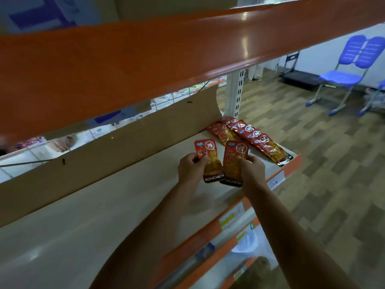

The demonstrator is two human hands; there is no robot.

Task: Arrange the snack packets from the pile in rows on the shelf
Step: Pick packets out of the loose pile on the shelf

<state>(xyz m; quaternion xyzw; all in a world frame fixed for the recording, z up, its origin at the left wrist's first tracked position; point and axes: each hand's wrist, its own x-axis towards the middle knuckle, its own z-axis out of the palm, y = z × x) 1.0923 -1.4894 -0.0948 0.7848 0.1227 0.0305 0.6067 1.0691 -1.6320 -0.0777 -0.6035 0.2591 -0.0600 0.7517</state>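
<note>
Where the pale shelf (104, 215) runs left, a wide stretch of board shows between the cardboard back panel (125, 147) and the orange front lip (291, 165). Mid-shelf, the left hand (190, 167) pinches a red snack packet (210, 161), label up. Just beside it, the right hand (251, 168) grips a second packet (234, 161), their bottom ends overlapping. Further right, two rows of packets (250, 138) lie flat at the shelf's end. An orange beam (166, 59) hangs close overhead.
</note>
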